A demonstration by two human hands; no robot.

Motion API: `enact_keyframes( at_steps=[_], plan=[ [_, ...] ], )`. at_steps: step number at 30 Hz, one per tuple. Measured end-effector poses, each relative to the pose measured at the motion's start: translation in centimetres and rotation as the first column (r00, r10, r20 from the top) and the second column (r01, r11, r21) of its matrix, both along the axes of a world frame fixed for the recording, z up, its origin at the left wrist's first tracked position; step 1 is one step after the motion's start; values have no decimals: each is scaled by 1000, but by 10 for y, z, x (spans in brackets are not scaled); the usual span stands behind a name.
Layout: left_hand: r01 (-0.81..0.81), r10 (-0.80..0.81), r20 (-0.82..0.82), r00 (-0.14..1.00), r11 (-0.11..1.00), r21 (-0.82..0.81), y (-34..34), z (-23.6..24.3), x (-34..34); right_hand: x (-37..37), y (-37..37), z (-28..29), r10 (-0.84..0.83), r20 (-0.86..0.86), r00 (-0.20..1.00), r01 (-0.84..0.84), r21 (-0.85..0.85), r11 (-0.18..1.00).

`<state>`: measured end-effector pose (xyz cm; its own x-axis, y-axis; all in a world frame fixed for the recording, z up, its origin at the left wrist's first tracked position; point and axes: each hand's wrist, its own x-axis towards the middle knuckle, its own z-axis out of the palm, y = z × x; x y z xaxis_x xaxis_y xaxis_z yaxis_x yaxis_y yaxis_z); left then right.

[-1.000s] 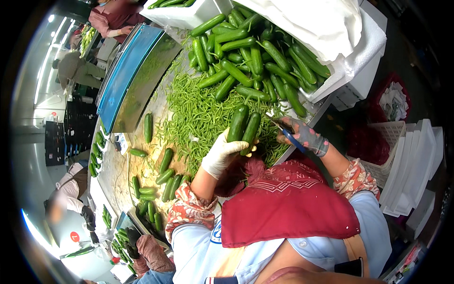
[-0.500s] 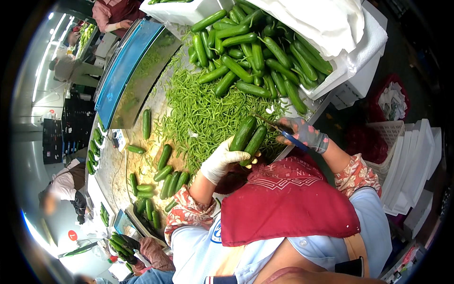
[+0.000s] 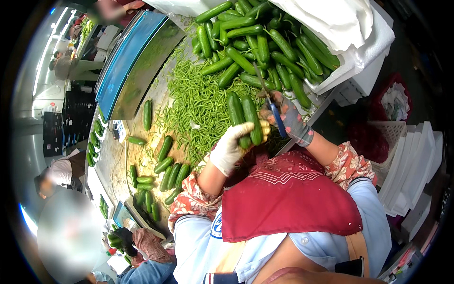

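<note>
My left hand (image 3: 227, 150) in a white glove grips two upright cucumbers (image 3: 251, 118) side by side over the pile of thin green beans (image 3: 187, 99). My right hand (image 3: 291, 118), in a grey and pink glove, is closed on blue-handled scissors (image 3: 276, 118) just right of those cucumbers, the blades angled up toward the large cucumber heap (image 3: 265, 47). The heap lies at the top of the metal work table (image 3: 120, 158), spilling from a white foam box (image 3: 378, 42), while several loose cucumbers (image 3: 165, 147) lie on the table left of the beans.
A blue-edged panel (image 3: 124, 52) borders the table at upper left. A red basket (image 3: 395, 99) and stacked white crates (image 3: 411, 170) stand at right. A co-worker's gloved hand (image 3: 124, 241) holds cucumbers at lower left; more people (image 3: 66, 175) work along the left.
My right hand with the scissors has moved up and left, turning the blades more upward. The two cucumbers in my left hand have shifted slightly right and stand more upright.
</note>
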<state>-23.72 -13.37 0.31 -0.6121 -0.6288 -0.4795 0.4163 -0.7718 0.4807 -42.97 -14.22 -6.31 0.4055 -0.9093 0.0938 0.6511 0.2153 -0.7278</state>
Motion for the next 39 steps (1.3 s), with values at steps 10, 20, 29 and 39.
enact_keyframes(
  at_steps=[10, 20, 29, 39],
  plan=[
    [-253, 310, -112, 944, 899, 357, -2, -33, -15, 16, 25, 37, -353, -676, 647, 161, -331, 930],
    [-338, 345, 50, 937, 867, 365, 3, -21, -25, 5, 26, 7, -432, -648, 627, 135, -456, 880],
    [-339, 337, 65, 939, 882, 328, 6, -26, -25, -3, 25, 5, -28, -454, 891, 65, 65, 996],
    [-351, 366, -52, 929, 917, 189, -7, -24, -3, -4, 24, -16, 134, 321, 938, -285, 490, 824]
  ],
)
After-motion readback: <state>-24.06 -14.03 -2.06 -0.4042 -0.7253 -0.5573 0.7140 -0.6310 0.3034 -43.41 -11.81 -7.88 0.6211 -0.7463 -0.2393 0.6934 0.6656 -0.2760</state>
